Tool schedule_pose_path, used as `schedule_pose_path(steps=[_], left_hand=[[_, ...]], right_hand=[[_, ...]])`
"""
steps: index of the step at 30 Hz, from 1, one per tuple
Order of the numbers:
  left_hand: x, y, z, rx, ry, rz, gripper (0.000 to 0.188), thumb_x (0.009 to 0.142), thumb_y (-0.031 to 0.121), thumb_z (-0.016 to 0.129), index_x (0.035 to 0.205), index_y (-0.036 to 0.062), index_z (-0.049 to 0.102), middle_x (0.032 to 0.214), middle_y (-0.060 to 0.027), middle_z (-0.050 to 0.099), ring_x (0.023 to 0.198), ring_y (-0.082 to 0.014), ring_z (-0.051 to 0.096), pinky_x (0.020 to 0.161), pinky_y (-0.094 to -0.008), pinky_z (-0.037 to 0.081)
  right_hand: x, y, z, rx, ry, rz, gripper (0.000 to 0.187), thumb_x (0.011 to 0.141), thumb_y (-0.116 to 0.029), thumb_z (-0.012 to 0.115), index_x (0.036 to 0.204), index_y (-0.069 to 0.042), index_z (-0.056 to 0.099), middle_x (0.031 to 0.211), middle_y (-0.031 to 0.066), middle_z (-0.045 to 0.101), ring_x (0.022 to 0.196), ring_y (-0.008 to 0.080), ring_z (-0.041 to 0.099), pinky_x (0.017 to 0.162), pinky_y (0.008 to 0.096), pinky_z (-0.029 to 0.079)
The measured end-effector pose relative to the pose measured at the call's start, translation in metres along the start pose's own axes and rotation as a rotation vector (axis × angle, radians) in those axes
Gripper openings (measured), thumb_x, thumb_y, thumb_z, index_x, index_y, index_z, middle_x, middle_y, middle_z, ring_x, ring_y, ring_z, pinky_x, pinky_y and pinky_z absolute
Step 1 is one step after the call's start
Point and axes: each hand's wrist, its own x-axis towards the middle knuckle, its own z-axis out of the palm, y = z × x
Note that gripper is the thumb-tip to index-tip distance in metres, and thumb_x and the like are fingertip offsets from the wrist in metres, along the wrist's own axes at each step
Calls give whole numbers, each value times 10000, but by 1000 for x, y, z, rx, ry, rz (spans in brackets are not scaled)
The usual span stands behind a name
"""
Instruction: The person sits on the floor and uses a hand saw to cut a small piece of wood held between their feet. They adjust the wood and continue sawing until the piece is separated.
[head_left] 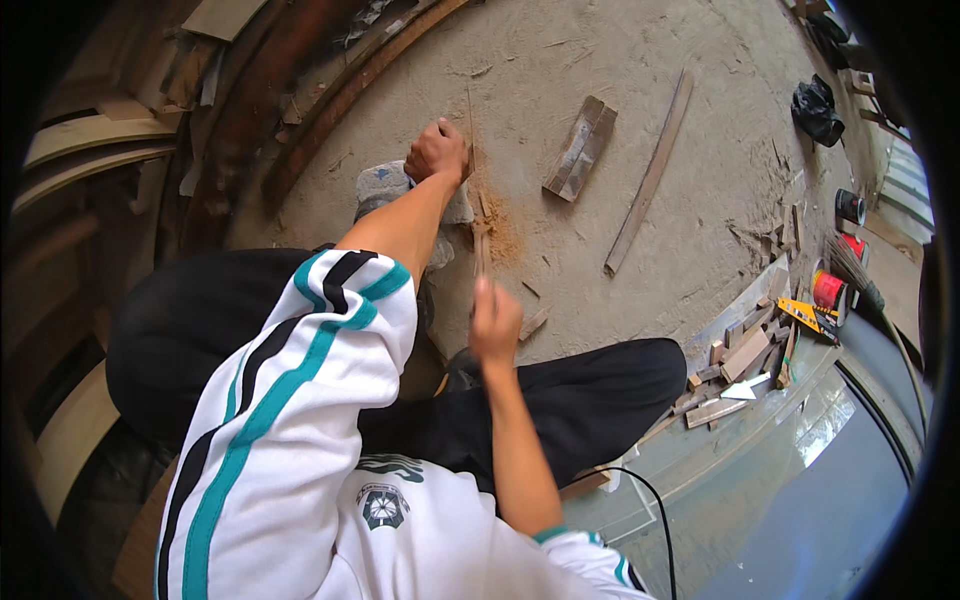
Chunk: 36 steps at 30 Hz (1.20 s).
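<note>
My left hand is closed in a fist at the far side of a pale grey block. What its fingers hold is hidden beneath them. My right hand, smeared by motion, closes around the near end of a long thin tool that looks like a handsaw, seen almost edge-on. A fine dark line runs from it past my left knuckles. Fresh sawdust is heaped on the floor just right of the tool.
A short wood block and a long wood strip lie on the concrete floor. Wood offcuts, a yellow handsaw, cans and a broom crowd the right. Curved timber stands at left; a black cable loops nearby.
</note>
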Motion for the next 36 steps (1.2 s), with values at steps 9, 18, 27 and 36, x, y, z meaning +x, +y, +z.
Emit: schedule_pose_path(steps=[9, 18, 27, 36], left_hand=[[-10, 8, -11, 18, -94, -40, 489, 941, 467, 436, 1055, 87, 722, 1079, -202, 695, 1036, -415, 645, 897, -492, 480], [-6, 2, -6, 26, -84, -40, 483, 940, 464, 445, 1044, 81, 721, 1066, -207, 696, 1032, -423, 645, 895, -501, 476], [-4, 4, -9, 43, -75, -46, 486, 941, 471, 451, 1045, 82, 721, 1061, -218, 693, 1007, -438, 647, 879, -508, 484], [-6, -5, -2, 52, -31, -5, 424, 937, 442, 469, 1006, 114, 728, 1016, -206, 706, 959, -429, 663, 841, -510, 493]], right_hand=[[-25, 0, -4, 34, 38, -10, 443, 997, -292, 486, 640, -30, 512, 520, 30, 466, 484, 134, 432, 482, 328, 333], [-25, -13, -8, 36, 81, -65, 389, 994, -294, 511, 758, 13, 547, 622, 218, 511, 539, 308, 497, 539, 406, 386], [-68, 1, -17, 77, -33, 115, 314, 970, -242, 523, 901, 31, 663, 591, 181, 535, 524, 195, 556, 526, 342, 430], [-67, -6, -20, 38, 6, 20, 315, 972, -234, 532, 775, 10, 567, 598, 216, 489, 476, 339, 479, 497, 397, 380]])
